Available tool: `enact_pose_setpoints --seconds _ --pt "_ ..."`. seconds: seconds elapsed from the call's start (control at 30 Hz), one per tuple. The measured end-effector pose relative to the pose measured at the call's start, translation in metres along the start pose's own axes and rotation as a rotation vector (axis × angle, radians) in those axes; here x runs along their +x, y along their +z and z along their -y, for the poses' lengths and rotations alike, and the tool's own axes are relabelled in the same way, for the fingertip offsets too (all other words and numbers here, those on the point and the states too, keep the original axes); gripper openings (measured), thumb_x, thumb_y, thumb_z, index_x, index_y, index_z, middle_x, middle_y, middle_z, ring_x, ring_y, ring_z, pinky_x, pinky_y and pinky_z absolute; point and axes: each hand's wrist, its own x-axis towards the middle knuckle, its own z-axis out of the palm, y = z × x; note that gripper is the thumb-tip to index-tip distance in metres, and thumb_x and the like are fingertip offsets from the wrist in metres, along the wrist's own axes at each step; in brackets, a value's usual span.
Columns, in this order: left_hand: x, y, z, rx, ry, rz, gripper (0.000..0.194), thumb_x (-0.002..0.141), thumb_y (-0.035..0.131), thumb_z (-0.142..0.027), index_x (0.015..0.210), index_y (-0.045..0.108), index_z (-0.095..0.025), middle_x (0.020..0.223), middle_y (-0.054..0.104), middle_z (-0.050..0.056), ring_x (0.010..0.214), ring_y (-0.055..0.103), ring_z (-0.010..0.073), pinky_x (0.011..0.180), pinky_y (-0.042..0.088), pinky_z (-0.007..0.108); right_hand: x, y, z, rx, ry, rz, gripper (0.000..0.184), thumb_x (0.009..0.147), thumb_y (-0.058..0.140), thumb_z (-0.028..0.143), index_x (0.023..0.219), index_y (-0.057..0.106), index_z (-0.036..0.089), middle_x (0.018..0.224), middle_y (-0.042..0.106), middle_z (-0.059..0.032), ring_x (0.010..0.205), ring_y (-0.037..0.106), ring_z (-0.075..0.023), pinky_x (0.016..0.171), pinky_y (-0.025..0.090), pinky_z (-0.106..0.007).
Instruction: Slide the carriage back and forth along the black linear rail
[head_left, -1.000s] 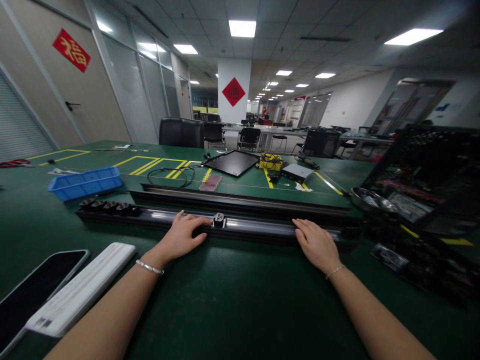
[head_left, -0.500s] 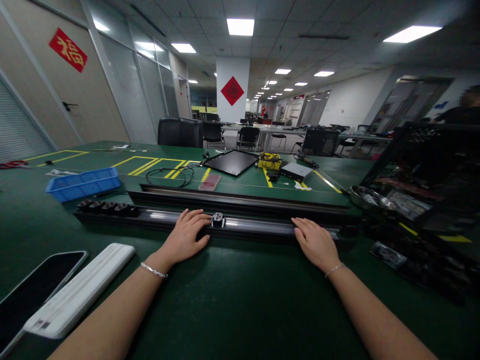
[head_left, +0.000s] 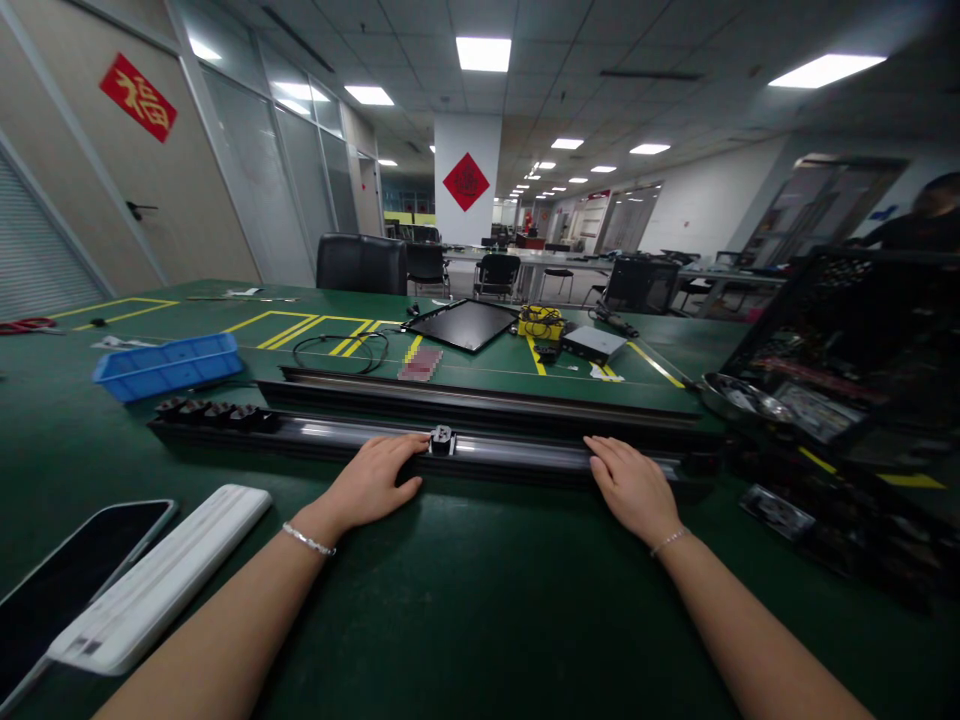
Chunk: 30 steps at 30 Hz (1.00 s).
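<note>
A long black aluminium linear rail with a shiny metal strip lies across the green mat, close in front of me. My left hand rests flat on its near edge, fingertips against a small black slider block. My right hand lies on the same rail further right, holding nothing. A row of small black fittings sits at the rail's left end. Neither hand grips anything that I can see.
A second dark rail runs just behind. A blue plastic tray stands left, with a white bar and a phone near me. A metal bowl and a black crate stand right. A person is beyond.
My left hand has shifted slightly right along the rail, and the slider block sits a little further right. A person has come further into view at the far right.
</note>
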Motion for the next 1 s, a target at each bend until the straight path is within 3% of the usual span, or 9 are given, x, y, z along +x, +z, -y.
enact_pose_setpoints --seconds 0.57,0.77,0.87,1.0 --pt "0.002 -0.003 -0.001 -0.026 -0.009 0.035 0.044 0.079 0.051 -0.034 0.122 0.048 -0.024 0.131 0.053 0.005 0.117 0.050 0.0215 0.100 0.035 0.041 0.000 0.000 0.001 0.004 -0.001 0.007 0.044 0.090 0.030 0.034 0.123 0.056 0.023 0.127 0.057 -0.0042 0.119 0.047 -0.0208 0.096 0.038 -0.040" --pt "0.002 -0.002 0.000 -0.033 -0.007 0.033 0.043 0.080 0.050 -0.034 0.122 0.049 -0.025 0.132 0.053 0.004 0.117 0.050 0.0214 0.098 0.035 0.041 -0.003 0.000 0.004 -0.014 -0.011 -0.106 0.044 0.089 0.032 0.031 0.125 0.054 0.021 0.131 0.053 -0.0071 0.122 0.044 -0.0233 0.095 0.038 -0.042" --pt "0.003 -0.001 0.000 -0.038 -0.006 0.031 0.043 0.080 0.050 -0.035 0.122 0.049 -0.026 0.132 0.053 0.003 0.117 0.050 0.0211 0.099 0.035 0.041 -0.006 -0.001 0.017 0.015 -0.117 -0.151 0.043 0.087 0.035 0.029 0.126 0.052 0.019 0.129 0.053 -0.0084 0.123 0.042 -0.0232 0.098 0.035 -0.041" --pt "0.003 0.000 0.001 -0.033 -0.022 0.018 0.042 0.080 0.050 -0.034 0.121 0.051 -0.026 0.125 0.057 0.004 0.115 0.051 0.0215 0.098 0.035 0.041 -0.004 -0.002 0.062 0.097 -0.254 -0.087 0.042 0.087 0.037 0.027 0.124 0.053 0.018 0.125 0.056 -0.0090 0.118 0.045 -0.0210 0.099 0.033 -0.038"
